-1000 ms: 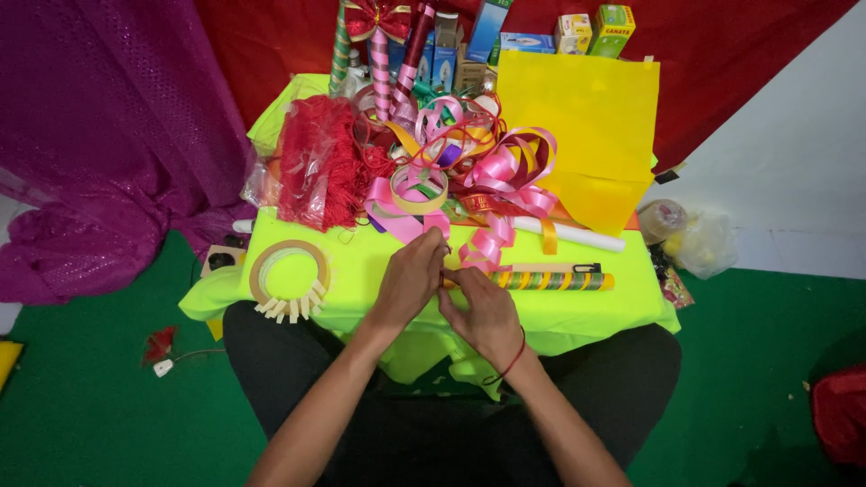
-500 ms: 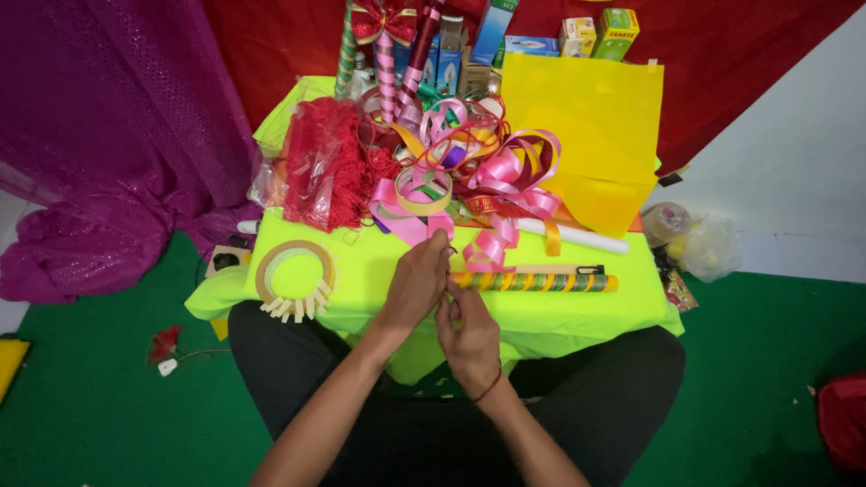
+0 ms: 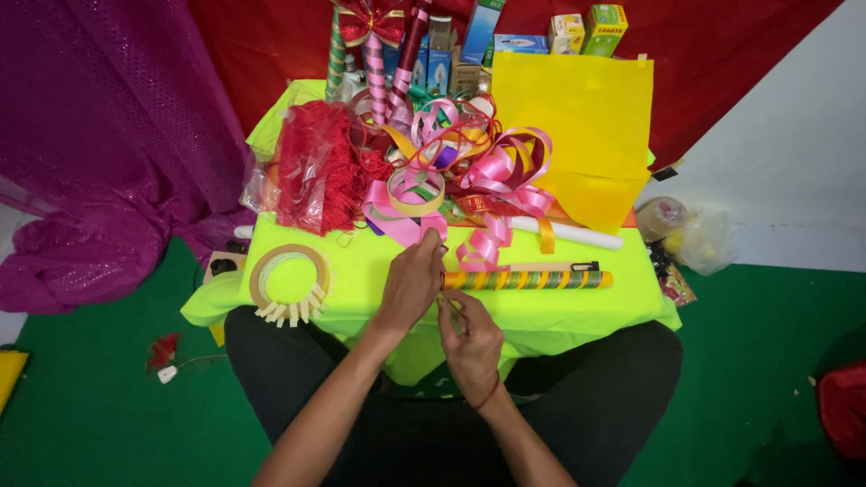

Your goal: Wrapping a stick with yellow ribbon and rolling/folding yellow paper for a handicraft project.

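A stick wrapped in yellow, green and red stripes lies across the neon yellow-green tablecloth. My left hand is closed over the stick's left end. Just below it, over the table's front edge, is my right hand, which wears a red thread on the wrist. Its fingertips are pinched together near the stick's end. Whatever is between them is too small to make out. A curled pink ribbon lies just behind the stick.
A tape ring with cut strips stuck along its edge sits at the left. Behind are a red fringe bundle, a heap of ribbon loops, a white roll, a yellow paper sheet and boxes. Purple fabric hangs at the left.
My right hand has drawn back from the stick's end toward my body, to below the table's edge. My left hand has stayed at the stick's left end.
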